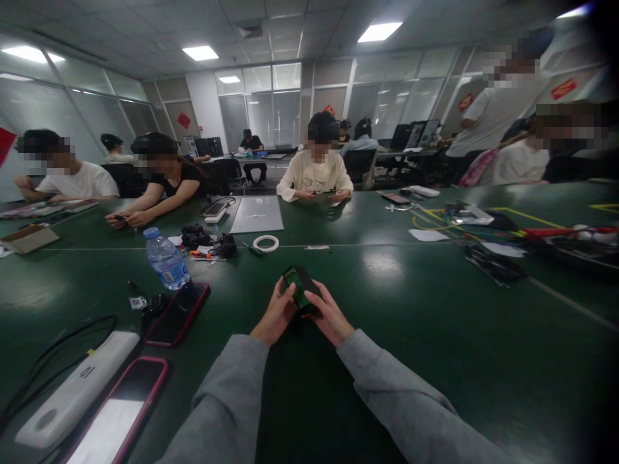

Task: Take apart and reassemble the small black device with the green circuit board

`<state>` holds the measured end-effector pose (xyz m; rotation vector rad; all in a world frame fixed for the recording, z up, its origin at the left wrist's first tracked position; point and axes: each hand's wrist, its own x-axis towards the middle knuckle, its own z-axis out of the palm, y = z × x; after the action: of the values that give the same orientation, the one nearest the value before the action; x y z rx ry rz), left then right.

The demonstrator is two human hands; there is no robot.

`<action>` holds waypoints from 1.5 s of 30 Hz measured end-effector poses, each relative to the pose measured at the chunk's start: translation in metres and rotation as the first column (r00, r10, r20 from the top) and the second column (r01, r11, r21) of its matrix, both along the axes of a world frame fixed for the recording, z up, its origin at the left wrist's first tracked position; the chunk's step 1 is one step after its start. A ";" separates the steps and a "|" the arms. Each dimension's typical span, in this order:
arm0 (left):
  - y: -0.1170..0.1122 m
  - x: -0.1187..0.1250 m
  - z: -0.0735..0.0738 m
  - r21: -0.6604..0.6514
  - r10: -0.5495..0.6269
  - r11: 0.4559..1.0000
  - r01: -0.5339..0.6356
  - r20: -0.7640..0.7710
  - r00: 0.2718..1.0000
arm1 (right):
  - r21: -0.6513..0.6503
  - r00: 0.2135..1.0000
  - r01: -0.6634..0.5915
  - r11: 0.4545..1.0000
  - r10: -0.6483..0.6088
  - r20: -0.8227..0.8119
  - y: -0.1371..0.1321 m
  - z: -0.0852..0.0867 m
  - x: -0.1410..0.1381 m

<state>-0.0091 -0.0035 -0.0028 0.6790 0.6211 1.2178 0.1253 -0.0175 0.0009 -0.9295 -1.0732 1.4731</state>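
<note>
Both my hands hold a small black device with a green face [298, 287] just above the dark green table [396, 309]. My left hand [275, 316] grips its left side with the fingers curled round it. My right hand [329, 316] clasps its right and lower edge, thumb on top. Grey sleeves cover both forearms. What the device is exactly I cannot make out.
To the left lie a red-cased phone [178, 313], a water bottle [166, 258], a white power bank [77, 390] with cables and a second phone [118, 415]. A white tape ring [265, 243] and black parts [210, 243] lie ahead. People sit along the far side; cables and tools lie at the right.
</note>
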 end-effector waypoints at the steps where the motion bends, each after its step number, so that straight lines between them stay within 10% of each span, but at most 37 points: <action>1: 0.001 0.001 -0.001 -0.022 -0.002 1.000 0.002 0.010 1.000 | 0.070 0.995 0.054 0.996 -0.059 0.074 -0.001 0.002 -0.001; 7: -0.002 0.007 0.003 -0.127 -0.040 0.991 0.044 0.036 0.999 | 0.571 0.712 0.138 0.809 -0.482 0.510 -0.014 0.003 -0.014; 11: -0.003 0.007 0.000 -0.190 -0.033 0.981 0.040 0.037 0.999 | 0.565 0.545 -0.012 0.825 -0.468 0.695 -0.023 -0.007 -0.022; 18: 0.005 0.003 -0.011 -0.236 -0.039 0.970 0.057 0.079 0.996 | 0.660 0.482 -0.039 0.750 -0.565 0.670 -0.026 -0.010 -0.024; 31: 0.005 -0.002 -0.012 -0.260 -0.016 0.965 0.043 0.107 0.994 | 0.743 0.579 0.122 0.658 -0.655 0.486 -0.028 -0.002 -0.019; 45: 0.007 -0.003 -0.007 -0.204 0.013 0.979 0.027 0.193 0.981 | 0.433 0.801 0.341 0.835 -0.499 0.331 0.011 -0.028 0.006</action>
<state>-0.0116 0.0037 -0.0098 0.3829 0.5712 1.1776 0.1311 -0.0065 -0.0267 -1.1727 -1.2896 0.6736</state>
